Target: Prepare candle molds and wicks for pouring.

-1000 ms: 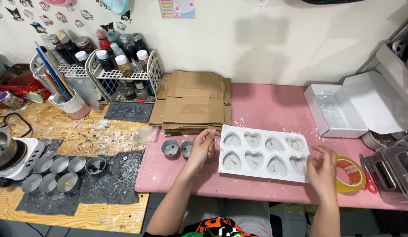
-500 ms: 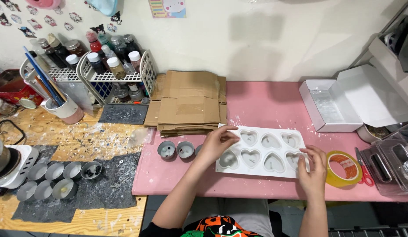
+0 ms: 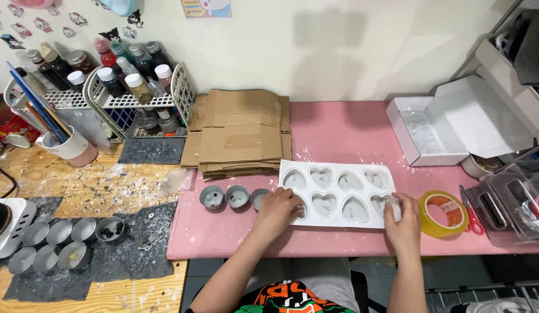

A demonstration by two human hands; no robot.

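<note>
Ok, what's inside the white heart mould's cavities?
The mould has eight heart cavities; the uncovered ones hold pale fill with small wick stubs. The left hand and right hand cover the front corner cavities.

Both hands [image 3: 279, 207] now on mould's [image 3: 339, 174] near corners

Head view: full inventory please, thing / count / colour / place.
heart mould tray: 1, white, eight cavities, pink table front
small metal cups: 3, grey, left of tray
flattened cardboard: 1 stack, brown, behind tray
tape roll: 1, yellow, right of tray
scissors: 1, red handles, beside tape
open box: 1, white, table right rear
wire racks of bottles: 2, white, rear left
empty tins: about 7, grey, wooden bench
cup of brushes: 1, white, rear left
left hand: on tray's left front corner
right hand: on tray's right front corner
</note>
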